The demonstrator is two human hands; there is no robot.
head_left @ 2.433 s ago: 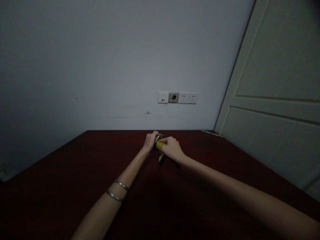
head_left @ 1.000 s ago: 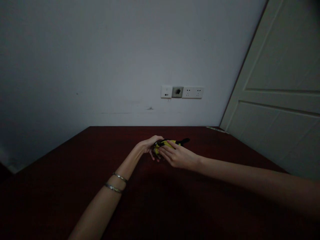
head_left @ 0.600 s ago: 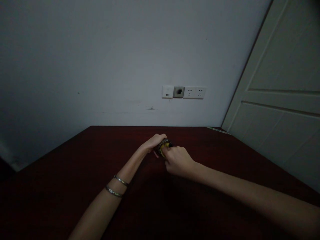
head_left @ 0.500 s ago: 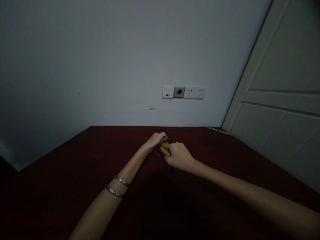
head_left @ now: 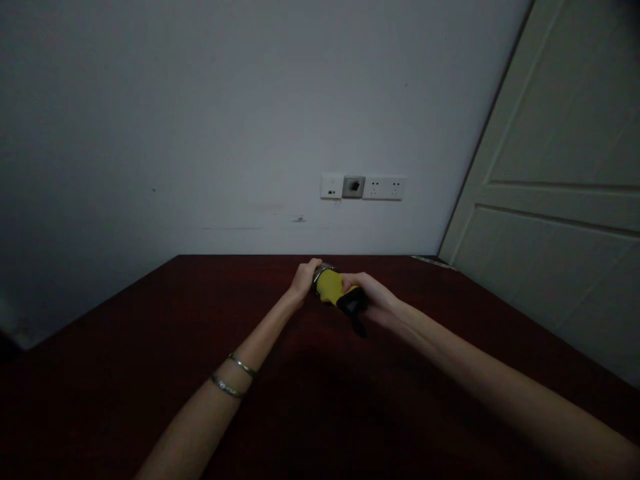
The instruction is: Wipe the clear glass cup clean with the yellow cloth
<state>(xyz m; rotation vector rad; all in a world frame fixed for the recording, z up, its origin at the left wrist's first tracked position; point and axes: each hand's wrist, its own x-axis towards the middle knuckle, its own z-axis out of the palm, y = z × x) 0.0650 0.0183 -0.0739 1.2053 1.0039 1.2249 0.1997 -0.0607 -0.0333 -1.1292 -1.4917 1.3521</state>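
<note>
Watching the head view, I'm seeing the grip changing on the right side. The right hand [head_left: 369,288] was bunching into a fist, knuckles up, mostly covering the yellow-and-black item [head_left: 329,287]; it's now rolling over, underside of the wrist facing me. The broad yellow face is now showing toward the camera, with the black end slanting down toward the near right and a dark strap-like tip [head_left: 358,327] hanging off it.

The item is sitting between the two hands, over the far middle of the counter [head_left: 150,320]; I'm not able to tell if it's touching the surface. The right fingers are pinching it where yellow meets black, some of them hiding behind it. The left hand [head_left: 303,280] is staying at the other end, its fingers wrapping a shiny rim [head_left: 325,268], most of them out of sight.

I'm reading this as re-gripping or turning: the left is steadying while the right is doing the moving. Whether rim and yellow part are one piece or two, I'm not managing to make out.
</note>
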